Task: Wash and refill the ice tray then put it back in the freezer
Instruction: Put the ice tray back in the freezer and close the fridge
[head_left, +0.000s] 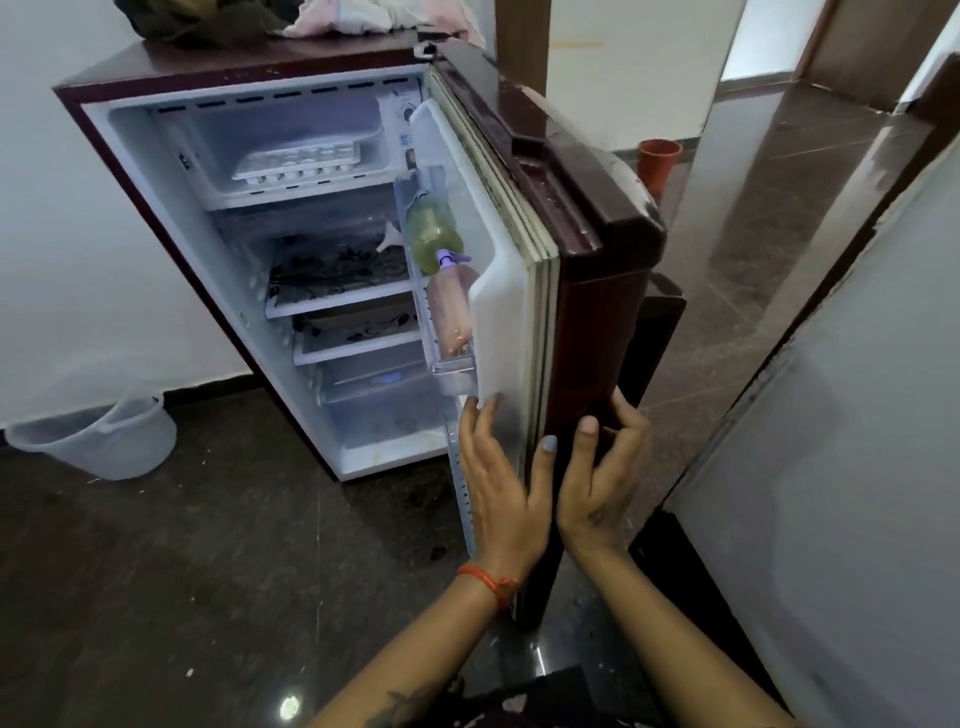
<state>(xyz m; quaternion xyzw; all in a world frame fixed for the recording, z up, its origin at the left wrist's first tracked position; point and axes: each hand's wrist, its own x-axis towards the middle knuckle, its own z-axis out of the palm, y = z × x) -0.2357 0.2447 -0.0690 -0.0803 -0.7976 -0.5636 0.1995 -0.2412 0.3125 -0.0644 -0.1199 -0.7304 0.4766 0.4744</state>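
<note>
A small maroon fridge (218, 67) stands with its door (597, 270) swung open to the right. In the freezer compartment at the top lies the white ice tray (296, 158), flat on the freezer floor. My left hand (498, 483) rests flat, fingers apart, on the inner white face of the door near its bottom edge. My right hand (602, 473) curls around the outer maroon side of the door's edge at the same height. Neither hand touches the tray.
The door shelf holds a green bottle (431, 234) and a pink spray bottle (452, 306). Patterned shelves (337, 275) sit below the freezer. A clear bucket (98, 436) stands on the dark floor at left, an orange pot (657, 161) behind the door. A white wall (841, 467) is close at right.
</note>
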